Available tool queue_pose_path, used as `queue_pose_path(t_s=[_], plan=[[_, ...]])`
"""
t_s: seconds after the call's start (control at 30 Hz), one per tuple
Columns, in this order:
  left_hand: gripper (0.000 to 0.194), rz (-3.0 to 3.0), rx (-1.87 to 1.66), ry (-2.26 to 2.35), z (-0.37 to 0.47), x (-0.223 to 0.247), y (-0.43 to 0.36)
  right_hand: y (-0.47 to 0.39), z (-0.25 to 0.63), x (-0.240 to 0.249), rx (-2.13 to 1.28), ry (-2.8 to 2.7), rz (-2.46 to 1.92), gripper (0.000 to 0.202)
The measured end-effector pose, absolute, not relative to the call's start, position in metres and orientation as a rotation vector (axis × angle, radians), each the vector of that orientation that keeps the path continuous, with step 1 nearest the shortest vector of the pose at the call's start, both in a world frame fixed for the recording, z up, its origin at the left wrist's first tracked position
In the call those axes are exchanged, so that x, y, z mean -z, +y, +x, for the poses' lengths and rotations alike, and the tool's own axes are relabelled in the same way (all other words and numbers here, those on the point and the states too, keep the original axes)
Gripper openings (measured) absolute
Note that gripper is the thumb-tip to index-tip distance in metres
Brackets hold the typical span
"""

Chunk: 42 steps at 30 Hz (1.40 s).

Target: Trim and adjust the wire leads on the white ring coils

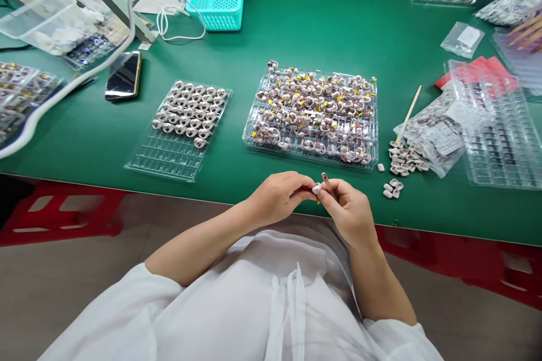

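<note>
The left hand (275, 197) and the right hand (353, 211) come together, pinching one small pale piece (317, 188) near the edge of the green table (228, 175); it seems fine finger work, whose next move calls for steady grip.

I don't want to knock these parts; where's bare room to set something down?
Widest is the green tabletop right of the turquoise basket, beyond the large tray. A narrower strip separates that tray from the small tray. It's crowded at right, with beige pieces, plastic bags and clear trays, and far left around the white cable.
</note>
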<state>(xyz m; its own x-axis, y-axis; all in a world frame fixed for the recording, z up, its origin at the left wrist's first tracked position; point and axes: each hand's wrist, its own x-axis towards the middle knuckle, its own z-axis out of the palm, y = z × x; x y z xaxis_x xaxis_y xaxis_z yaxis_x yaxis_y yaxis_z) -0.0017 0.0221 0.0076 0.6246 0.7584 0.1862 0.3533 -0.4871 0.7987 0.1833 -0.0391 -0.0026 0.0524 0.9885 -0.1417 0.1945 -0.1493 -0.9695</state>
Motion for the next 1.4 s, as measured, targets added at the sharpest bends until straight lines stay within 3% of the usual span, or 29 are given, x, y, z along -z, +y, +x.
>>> queue_pose_path(t_s=[0.3,0.6,0.77,1.03,1.2,1.4], plan=[[0.01,1.735,-0.602,0.919,-0.003,-0.01,0.022,-0.033,0.188,-0.006,-1.3,-1.343,-1.472,0.02],[0.012,1.501,-0.613,0.962,-0.004,-0.004,0.021,-0.035,0.184,-0.007,-1.194,-1.355,-1.456,0.022],[0.014,1.327,-0.633,0.953,-0.004,-0.003,0.022,-0.039,0.187,-0.006,-1.129,-1.402,-1.383,0.013],[0.028,0.915,-0.585,0.907,-0.002,-0.014,0.026,-0.043,0.184,-0.004,-0.75,-1.669,-1.263,0.018],[0.043,0.566,-0.484,0.849,-0.005,-0.013,0.031,-0.044,0.186,0.003,-0.473,-1.892,-1.156,0.033],[0.034,0.491,-0.383,0.775,-0.01,-0.012,0.038,-0.044,0.189,-0.001,-0.232,-2.082,-1.114,0.039]])
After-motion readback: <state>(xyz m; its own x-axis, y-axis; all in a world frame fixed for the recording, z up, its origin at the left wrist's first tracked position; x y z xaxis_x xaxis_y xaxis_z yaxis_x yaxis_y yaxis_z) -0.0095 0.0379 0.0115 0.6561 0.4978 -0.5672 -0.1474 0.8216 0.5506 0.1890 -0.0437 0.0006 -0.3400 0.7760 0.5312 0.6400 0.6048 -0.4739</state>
